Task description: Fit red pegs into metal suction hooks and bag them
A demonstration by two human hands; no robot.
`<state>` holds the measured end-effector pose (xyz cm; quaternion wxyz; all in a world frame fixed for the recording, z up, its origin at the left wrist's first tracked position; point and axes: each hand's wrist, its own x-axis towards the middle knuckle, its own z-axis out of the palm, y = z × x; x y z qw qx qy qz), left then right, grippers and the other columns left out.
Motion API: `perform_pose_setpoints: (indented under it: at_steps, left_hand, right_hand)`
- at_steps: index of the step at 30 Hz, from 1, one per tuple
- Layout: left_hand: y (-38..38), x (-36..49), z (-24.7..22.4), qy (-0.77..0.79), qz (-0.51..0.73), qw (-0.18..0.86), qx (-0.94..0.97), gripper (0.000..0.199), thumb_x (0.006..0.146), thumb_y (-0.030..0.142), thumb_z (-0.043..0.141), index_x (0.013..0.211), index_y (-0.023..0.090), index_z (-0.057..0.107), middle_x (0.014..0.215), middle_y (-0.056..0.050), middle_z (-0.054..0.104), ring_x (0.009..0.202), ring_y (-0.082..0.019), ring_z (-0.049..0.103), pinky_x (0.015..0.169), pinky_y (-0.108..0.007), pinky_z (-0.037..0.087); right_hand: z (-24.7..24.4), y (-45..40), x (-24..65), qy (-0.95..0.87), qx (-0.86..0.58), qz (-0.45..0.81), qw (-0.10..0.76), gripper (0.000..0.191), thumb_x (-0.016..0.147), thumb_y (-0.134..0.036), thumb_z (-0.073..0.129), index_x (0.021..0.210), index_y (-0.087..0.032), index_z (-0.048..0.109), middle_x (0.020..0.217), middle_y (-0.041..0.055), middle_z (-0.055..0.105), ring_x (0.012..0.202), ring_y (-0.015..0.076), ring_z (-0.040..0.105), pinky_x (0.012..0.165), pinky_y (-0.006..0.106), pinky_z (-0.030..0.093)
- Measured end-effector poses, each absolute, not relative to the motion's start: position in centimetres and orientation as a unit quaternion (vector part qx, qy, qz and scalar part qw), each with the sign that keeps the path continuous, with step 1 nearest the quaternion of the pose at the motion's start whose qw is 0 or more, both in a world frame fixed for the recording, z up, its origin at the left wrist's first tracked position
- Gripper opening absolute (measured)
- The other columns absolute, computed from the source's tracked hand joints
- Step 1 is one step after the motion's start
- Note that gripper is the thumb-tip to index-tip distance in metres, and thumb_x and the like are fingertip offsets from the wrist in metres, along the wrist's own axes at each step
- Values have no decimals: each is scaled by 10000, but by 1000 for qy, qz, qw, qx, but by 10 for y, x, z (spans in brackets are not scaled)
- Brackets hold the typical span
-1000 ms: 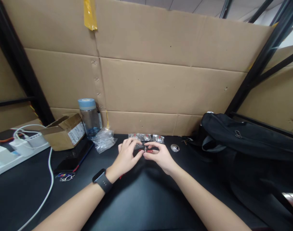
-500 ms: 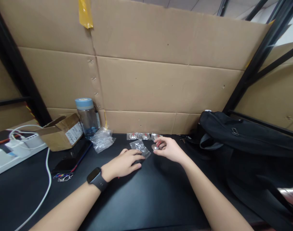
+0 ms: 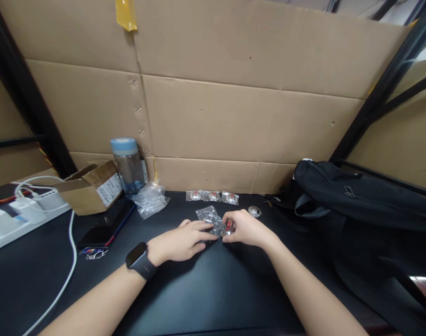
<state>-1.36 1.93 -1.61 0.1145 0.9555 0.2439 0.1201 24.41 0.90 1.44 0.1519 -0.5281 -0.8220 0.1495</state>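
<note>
The left hand (image 3: 180, 242) lies flat, fingers spread, pinning a crinkly clear plastic bag (image 3: 210, 218) to the black bench (image 3: 213, 289). The right hand (image 3: 246, 229) has its grip pinched shut on a small round silver-and-red part (image 3: 228, 228) at the bag's mouth. Both look light and slippery: best held by the part's rim and the bag's edge.

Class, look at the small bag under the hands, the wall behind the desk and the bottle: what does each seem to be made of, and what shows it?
Bag: thin clear plastic film, judging by its crinkles and glints.
Wall: brown corrugated cardboard, matte, with fold lines and staples.
Bottle: probably tinted see-through plastic, with an opaque pale blue lid.
</note>
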Motion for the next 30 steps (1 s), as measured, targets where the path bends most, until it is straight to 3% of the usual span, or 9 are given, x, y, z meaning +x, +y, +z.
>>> perform_pose_setpoints:
  at_steps: [5, 12, 19, 26, 30]
  left_hand:
    - [17, -13, -12, 232, 137, 105, 957, 490, 933, 198, 571, 1331, 483, 563, 1473, 9, 524, 1361, -233, 478, 1083, -409, 345]
    - [17, -13, -10, 238, 124, 113, 957, 445, 939, 249, 589, 1321, 480, 577, 1480, -2, 508, 1370, -250, 457, 1082, -431, 326]
    - [18, -13, -12, 241, 113, 126, 956, 445, 950, 244, 566, 1335, 466, 568, 1481, -13, 501, 1368, -253, 452, 1089, -466, 309]
    - [14, -12, -9, 259, 107, 89, 956, 467, 935, 251, 573, 1336, 491, 564, 1585, 20, 350, 1443, -346, 305, 1111, -566, 284]
    - [13, -12, -11, 279, 109, 86, 950, 492, 938, 238, 560, 1333, 531, 548, 1613, 60, 284, 1456, -380, 250, 1108, -612, 280]
  right_hand:
    - [13, 12, 239, -827, -505, 172, 175, 303, 632, -376, 866, 817, -203, 700, 750, -9, 696, 688, 157, 629, 628, 222, 409]
    - [8, 16, 233, -842, -497, 118, 172, 288, 624, -399, 886, 792, -219, 736, 803, 5, 698, 737, 167, 639, 660, 232, 414]
    - [6, 17, 244, -841, -452, 229, 187, 176, 741, -163, 766, 909, -207, 739, 822, -2, 691, 653, 122, 643, 631, 203, 468]
    - [-10, 28, 228, -791, -554, 59, 252, 428, 598, -326, 900, 951, -246, 669, 907, -11, 679, 858, 186, 622, 739, 276, 460]
    - [-17, 32, 222, -765, -593, 8, 253, 474, 600, -421, 897, 954, -250, 631, 949, 6, 666, 911, 214, 620, 736, 297, 464]
